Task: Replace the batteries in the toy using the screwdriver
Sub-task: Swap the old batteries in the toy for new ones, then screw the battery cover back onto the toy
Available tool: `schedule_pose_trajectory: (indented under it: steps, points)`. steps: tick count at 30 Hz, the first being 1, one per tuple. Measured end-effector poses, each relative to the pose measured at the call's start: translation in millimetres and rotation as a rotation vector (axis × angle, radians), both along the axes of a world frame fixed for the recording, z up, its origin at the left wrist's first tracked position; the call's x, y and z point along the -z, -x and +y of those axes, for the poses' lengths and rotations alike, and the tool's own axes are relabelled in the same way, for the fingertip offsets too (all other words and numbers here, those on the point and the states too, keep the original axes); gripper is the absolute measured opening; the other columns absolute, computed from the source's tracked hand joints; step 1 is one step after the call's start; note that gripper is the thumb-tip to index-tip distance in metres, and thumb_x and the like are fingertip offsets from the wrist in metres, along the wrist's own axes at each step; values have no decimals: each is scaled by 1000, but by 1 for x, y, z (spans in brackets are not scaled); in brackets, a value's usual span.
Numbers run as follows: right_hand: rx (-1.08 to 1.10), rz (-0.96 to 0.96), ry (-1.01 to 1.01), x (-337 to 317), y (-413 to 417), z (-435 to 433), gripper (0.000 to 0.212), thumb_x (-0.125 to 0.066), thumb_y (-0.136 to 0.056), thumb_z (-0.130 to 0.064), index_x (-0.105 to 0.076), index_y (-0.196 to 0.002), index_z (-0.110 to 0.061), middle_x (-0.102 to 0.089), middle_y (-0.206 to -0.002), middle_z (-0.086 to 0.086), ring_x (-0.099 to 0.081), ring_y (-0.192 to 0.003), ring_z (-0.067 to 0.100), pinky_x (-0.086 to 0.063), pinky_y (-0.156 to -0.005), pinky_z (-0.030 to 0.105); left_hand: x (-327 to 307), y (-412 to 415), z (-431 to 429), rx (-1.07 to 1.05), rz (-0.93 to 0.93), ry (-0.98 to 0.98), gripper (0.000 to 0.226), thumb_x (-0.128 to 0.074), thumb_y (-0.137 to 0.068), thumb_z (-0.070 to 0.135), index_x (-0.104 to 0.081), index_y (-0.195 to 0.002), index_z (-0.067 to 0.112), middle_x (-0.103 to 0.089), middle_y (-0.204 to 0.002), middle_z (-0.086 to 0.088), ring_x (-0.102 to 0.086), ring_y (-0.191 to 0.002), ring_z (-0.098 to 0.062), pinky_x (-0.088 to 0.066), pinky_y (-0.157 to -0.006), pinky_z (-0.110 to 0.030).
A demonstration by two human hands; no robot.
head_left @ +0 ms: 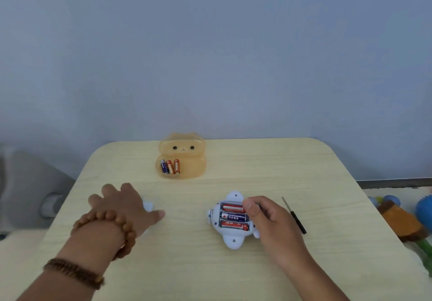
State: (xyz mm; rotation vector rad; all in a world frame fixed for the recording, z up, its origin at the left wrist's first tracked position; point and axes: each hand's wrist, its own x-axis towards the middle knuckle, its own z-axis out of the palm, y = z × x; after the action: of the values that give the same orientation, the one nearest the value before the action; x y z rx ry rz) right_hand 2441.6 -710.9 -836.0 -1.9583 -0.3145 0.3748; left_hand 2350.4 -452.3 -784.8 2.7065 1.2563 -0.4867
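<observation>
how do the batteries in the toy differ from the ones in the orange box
The toy batteries lie flat in a row in the toy; the box batteries lean loosely together in the orange box. Toy batteries: red, blue, red; box batteries: blue, orange, orange. The right hand holds the toy; nothing touches the orange box. Both sets number three.

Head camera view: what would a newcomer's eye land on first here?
The white toy sits open near the middle of the table, three batteries showing, gripped by the right hand with its thumb at the top battery. Behind it, an orange bear-faced box at the far edge holds three more batteries; a black screwdriver lies right of the toy, and the left hand rests over a small white piece.
</observation>
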Motion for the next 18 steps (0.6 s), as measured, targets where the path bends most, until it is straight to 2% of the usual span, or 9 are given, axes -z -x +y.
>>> schedule_pose_trajectory:
  steps: [3,5,7,9,11,13,16,18]
  points:
    - [-1,4,2,0,0,0,23,-55,-98,-45,-73,-88,-34,-74,-79,-4,-62,-60,0,-48,-59,17,18,-2,4,8,36,24,87,-57,-66,80,-42,-122,16,-32,-98,-6,-50,-106,-29,-48,-91,-38]
    - [7,14,-7,0,0,0,23,-55,-97,-46,-73,-89,-33,-75,-81,-7,-63,-62,0,-48,-59,16,20,-3,6,26,-4,20,76,-62,-70,70,-44,-119,15,-34,-95,-5,-53,-101,-28,-51,-88,-39]
    - [10,22,-13,-1,0,-1,23,-56,-97,-46,-73,-89,-33,-75,-81,-7,-64,-61,2,-49,-60,18,18,-5,7,76,-54,29,66,-66,-74,59,-47,-118,12,-44,-101,-7,-58,-98,-27,-52,-83,-36]
    - [13,20,-10,0,0,-1,23,-56,-97,-46,-73,-89,-33,-75,-82,-4,-66,-65,8,-50,-64,24,14,-7,3,175,-190,98,63,-70,-74,50,-48,-120,14,-50,-107,-6,-58,-94,-22,-48,-77,-30]
    - [12,6,-9,2,0,0,24,-55,-98,-46,-73,-88,-33,-74,-80,-2,-64,-65,6,-50,-65,27,9,-11,-8,331,-471,259,65,-78,-70,44,-50,-124,22,-53,-108,5,-57,-92,-10,-46,-76,-24]
    - [14,-17,-10,3,0,0,26,-54,-98,-47,-73,-88,-34,-73,-76,-6,-60,-62,0,-48,-64,27,-3,-17,-28,526,-720,411,67,-83,-67,38,-54,-126,29,-54,-108,18,-58,-97,-4,-51,-81,-21]
    - [15,-57,-15,4,1,2,37,-45,-96,-59,-73,-93,-35,-73,-78,-7,-60,-62,1,-48,-62,26,-10,-24,-55,655,-820,585,64,-86,-66,32,-58,-124,35,-57,-110,21,-59,-106,-4,-53,-87,-19]
    - [25,-90,-5,5,2,3,38,-38,-101,-58,-72,-97,-40,-75,-84,-7,-67,-73,5,-53,-67,35,-5,-29,-65,692,-811,609,65,-87,-65,32,-58,-124,35,-58,-110,21,-58,-107,-3,-52,-88,-21]
